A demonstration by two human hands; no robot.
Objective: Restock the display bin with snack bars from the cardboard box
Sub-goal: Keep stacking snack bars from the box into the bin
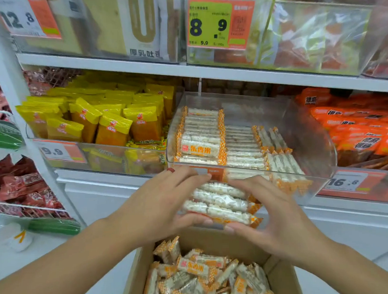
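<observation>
1. At frame centre: small stack of snack bars (220, 203), white puffed rice in clear wrappers with orange checked ends, clamped between both hands just in front of the display bin's front wall.
2. Left hand (162, 206): on the stack's left end, fingers curled over the top, thumb underneath.
3. Right hand (271, 219): on the stack's right end, fingers spread over the top, thumb under the near edge; slightly blurred.
4. Display bin (317, 146), clear plastic, centre right: partly filled with neat rows of the same bars, fuller on its left side.
5. Cardboard box (136, 282), bottom centre, open, directly below the hands: loose heap of the same bars inside.
6. Left of the bin: yellow packets (112, 126); right of it: orange packets (356, 126).
7. Upper centre: green price tag (212, 23) reading 8.9.
</observation>
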